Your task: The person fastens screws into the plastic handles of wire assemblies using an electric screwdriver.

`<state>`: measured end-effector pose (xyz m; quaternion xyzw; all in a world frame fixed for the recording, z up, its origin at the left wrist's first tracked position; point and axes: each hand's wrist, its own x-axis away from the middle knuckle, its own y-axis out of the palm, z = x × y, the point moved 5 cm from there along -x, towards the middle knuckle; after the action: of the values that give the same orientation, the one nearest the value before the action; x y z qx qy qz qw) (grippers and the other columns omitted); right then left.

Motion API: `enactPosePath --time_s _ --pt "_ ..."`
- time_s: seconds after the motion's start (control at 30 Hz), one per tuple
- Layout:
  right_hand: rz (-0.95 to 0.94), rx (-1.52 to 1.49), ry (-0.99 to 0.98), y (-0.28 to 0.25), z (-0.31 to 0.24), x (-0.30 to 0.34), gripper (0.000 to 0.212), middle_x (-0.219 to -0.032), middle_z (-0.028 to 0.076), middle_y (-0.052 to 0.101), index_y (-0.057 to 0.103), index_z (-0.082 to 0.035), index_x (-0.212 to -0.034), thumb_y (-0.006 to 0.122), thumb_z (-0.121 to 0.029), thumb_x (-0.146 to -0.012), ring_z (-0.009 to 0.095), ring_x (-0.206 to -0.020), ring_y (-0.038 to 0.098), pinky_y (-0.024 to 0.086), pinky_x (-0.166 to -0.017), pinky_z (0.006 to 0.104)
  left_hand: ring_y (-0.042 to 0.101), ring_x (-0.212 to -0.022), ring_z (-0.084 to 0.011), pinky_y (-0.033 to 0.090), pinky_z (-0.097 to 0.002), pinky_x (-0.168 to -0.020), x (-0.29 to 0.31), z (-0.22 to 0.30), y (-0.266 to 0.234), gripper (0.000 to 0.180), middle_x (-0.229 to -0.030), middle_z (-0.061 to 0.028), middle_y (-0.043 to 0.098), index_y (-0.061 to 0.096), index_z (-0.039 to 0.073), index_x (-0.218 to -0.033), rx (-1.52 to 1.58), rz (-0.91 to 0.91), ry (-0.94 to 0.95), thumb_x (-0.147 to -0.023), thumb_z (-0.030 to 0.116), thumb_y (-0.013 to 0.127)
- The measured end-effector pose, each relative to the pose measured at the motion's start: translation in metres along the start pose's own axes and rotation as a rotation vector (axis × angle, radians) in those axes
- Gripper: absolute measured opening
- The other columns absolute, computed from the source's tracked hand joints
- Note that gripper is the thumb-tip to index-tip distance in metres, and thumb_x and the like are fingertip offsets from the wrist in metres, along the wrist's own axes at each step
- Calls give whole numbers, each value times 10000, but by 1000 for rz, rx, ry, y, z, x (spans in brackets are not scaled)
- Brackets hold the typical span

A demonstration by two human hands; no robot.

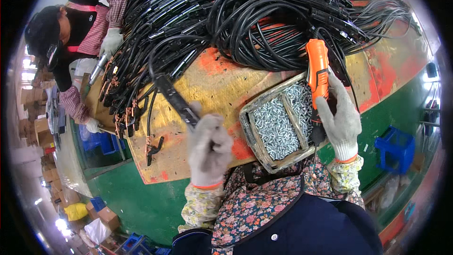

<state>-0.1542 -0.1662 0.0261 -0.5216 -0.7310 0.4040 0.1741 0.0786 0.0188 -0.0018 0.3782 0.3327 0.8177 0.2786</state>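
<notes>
My gloved left hand (207, 144) is closed around the lower end of a black cable handle (173, 97); its cable loops up toward the heap beyond. The left hand is slightly blurred. On the right, my gloved right hand (343, 125) grips an orange electric screwdriver (318, 63), thumb on one side and fingers on the other. The screwdriver stands over the right side of a worn tray (251, 136). Small silver screws (273, 130) fill the tray's two compartments, split by a divider.
Black cables with handles (255, 19) are heaped along the table's far side. Copper-coloured clamp ends (127, 118) lie at the left of the worn tabletop (198, 80). A co-worker (85, 28) handles cables at far left. A blue crate (396, 148) sits right.
</notes>
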Motion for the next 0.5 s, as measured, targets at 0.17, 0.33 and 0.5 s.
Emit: enactPosePath --time_s 0.17,0.33,0.5 --pt "-93 50 82 15 0 -21 789 -1155 152 653 348 -41 -1439 743 -281 -799 260 -934 680 523 -775 356 388 -539 -52 306 -191 -402 -31 -47 4 312 -775 3 434 446 164 -1171 77 -19 -199 -926 40 592" --pt "-89 -1006 186 -1 26 -31 555 -910 62 595 479 -11 -1313 664 -171 -815 129 -712 582 489 -640 254 345 -502 -38 283 -185 -368 -21 -41 21 124 -705 44 404 514 121 -962 -127 -65 0 -1016 231 499" --pt "611 -1780 138 -33 -34 -54 474 -846 24 533 481 -12 -1305 627 -112 -865 130 -682 550 483 -637 257 339 -408 -76 266 -215 -342 -27 -50 22 247 -568 29 362 486 128 -870 -42 -29 -176 -981 333 565"
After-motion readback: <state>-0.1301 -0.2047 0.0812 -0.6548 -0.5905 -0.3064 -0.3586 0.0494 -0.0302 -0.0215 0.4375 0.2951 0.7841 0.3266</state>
